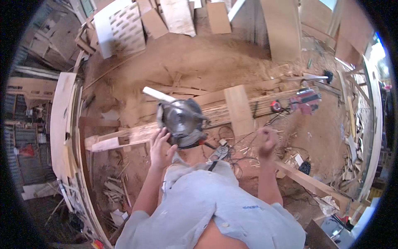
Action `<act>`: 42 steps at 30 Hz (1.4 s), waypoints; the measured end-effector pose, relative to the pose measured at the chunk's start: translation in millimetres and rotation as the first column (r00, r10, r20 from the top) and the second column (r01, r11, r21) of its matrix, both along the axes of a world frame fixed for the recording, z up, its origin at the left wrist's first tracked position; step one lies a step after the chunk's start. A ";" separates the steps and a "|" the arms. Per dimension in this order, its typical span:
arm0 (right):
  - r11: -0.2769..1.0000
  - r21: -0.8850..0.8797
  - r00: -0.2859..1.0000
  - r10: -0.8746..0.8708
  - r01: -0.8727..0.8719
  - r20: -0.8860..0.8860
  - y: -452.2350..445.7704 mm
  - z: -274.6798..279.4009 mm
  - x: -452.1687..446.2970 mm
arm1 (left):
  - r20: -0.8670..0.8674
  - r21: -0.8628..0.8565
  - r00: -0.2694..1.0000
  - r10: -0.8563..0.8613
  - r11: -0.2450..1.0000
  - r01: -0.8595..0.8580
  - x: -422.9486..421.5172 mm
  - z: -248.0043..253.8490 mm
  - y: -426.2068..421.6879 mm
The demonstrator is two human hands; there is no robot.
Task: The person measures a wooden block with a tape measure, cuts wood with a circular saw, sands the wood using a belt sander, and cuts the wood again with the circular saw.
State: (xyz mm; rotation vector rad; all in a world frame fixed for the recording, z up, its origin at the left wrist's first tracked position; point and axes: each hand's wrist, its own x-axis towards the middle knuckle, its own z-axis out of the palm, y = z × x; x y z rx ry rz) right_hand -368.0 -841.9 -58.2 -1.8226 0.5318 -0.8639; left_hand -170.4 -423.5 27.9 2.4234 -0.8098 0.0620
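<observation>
A circular saw (pixel 181 120) lies on the long stack of boards (pixel 141 133), its round metal blade facing up. My left hand (pixel 158 146) is at the saw's near left edge with its fingers spread, not wrapped round it; whether the fingertips touch the saw I cannot tell. My right hand (pixel 267 142) is raised to the right of the saw, above the floor. It looks curled but is smeared by motion, so whether it holds anything does not show. Between the hands, a short flat board (pixel 239 110) lies across the stack.
A red tape measure (pixel 275 106) and a reddish power tool (pixel 306 101) sit toward the stack's right end. Cables (pixel 238 159) and wood scraps litter the floor by my feet. Panels (pixel 284 29) lean at the back; upright sheets (pixel 64 120) stand at left. A timber beam (pixel 311 182) lies lower right.
</observation>
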 end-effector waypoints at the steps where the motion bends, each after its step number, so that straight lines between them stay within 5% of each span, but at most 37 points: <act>1: 0.993 -0.053 0.994 0.103 -0.106 -0.048 45.3 7.7 4.1 | 0.012 -0.010 0.999 -0.042 0.999 0.042 6.9 -0.4 6.4; 5: 0.889 -0.223 0.913 0.365 -0.399 -0.181 199.2 37.0 35.4 | 0.057 -0.073 0.975 -0.214 0.973 0.218 34.9 -12.0 34.0; 8: 0.790 -0.294 0.809 0.386 -0.538 -0.443 270.6 35.0 62.0 | 0.088 -0.104 0.933 -0.348 0.929 0.356 55.0 -18.9 52.6; 15: 0.568 -0.623 0.757 -0.001 -0.538 -0.654 313.2 -55.0 135.0 | -0.006 -0.173 0.790 -0.613 0.779 0.603 96.0 -25.9 106.8; 16: 0.778 -0.407 0.790 0.179 -0.479 -0.586 310.1 -76.1 134.8 | -0.021 -0.196 0.776 -0.631 0.763 0.616 99.4 -29.6 117.0; 17: 0.897 -0.129 0.828 0.325 -0.423 -0.456 303.1 -103.7 133.8 | -0.017 -0.189 0.788 -0.616 0.776 0.602 101.6 -31.5 129.2; 19: 0.656 -0.487 0.578 -0.093 -0.577 -0.811 312.5 -44.9 139.7 | -0.201 -0.187 0.796 -0.571 0.820 0.541 106.8 -38.0 159.3; 24: 0.549 -0.496 0.530 -0.112 -0.672 -0.841 303.9 -47.4 139.2 | -0.372 0.019 0.887 -0.274 0.953 0.302 136.2 -52.5 252.7; 31: 0.478 -0.541 0.584 -0.071 -0.692 -0.809 287.4 -44.4 142.1 | 0.079 0.152 0.960 0.269 0.948 -0.278 130.0 -85.6 353.5; 37: 0.437 -0.513 0.612 0.119 -0.739 -0.782 280.6 -8.8 186.4 | -0.077 0.483 0.931 0.357 0.830 -0.279 103.7 -103.7 380.7; 42: 0.430 -0.325 0.398 0.091 -0.843 -0.913 268.2 81.4 264.4 | -0.074 0.389 0.819 0.569 0.772 -0.502 109.0 -112.1 385.2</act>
